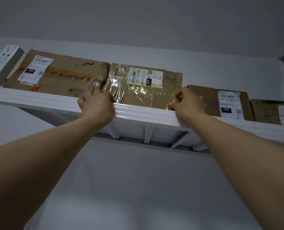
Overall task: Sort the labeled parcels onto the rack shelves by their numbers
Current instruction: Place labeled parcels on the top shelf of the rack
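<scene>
Both my forearms [51, 156] reach up: left hand [96, 105] curls on the left edge of parcel 2-1-2 [138, 92], right hand [187, 102] pinches its right corner. It sits on the top shelf [38, 97], touching 2-1-1 [63, 77]. Judged: stiff cardboard, light, tape [118, 75] slick, so I hold by the corners; count 4 parcels, 1 shelf

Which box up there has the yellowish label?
The box marked 2-1-2, second from left, between the left hand and right hand; its label is pale yellow-green, the others' white.

Brown parcels [143, 85] — white labels [145, 78] — white shelf [38, 97].
</scene>
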`<state>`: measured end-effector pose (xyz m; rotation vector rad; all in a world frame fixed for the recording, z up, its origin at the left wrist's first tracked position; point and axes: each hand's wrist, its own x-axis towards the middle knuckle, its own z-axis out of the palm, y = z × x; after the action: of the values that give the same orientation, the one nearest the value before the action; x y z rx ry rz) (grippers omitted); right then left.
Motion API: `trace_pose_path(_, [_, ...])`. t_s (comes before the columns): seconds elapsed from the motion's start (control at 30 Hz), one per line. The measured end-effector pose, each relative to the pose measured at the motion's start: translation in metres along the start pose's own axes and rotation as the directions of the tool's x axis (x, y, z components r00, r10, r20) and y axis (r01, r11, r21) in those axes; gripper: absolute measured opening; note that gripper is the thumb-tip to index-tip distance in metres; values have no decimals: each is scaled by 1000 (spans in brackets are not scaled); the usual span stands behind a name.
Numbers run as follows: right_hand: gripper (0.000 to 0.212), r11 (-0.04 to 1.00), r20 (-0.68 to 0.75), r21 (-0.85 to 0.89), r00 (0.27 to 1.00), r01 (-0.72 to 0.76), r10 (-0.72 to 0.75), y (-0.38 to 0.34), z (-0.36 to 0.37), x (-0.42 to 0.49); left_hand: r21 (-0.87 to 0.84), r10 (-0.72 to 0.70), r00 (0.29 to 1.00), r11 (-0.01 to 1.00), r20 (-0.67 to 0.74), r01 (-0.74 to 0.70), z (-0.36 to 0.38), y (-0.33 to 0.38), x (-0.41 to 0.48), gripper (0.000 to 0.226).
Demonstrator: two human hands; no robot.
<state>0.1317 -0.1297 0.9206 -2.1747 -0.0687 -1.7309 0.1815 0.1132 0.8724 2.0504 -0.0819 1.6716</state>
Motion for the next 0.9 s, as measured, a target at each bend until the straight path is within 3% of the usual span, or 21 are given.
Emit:
trace_pose_path(0.27, [11,999,7,-40,1000,-17,17,2,0,4,28,28,998,999,48,-29,-2,2,-2,26])
trace_pose_path(0.57, [37,997,34,62,999,-41,39,5,4,8,27,38,994,999,104,-42,-4,5,-8,29])
trace_pose_path(0.9, [27,991,57,124,998,-47,40,3,-4,6,4,85,993,996,77,-85,-6,11,-13,32])
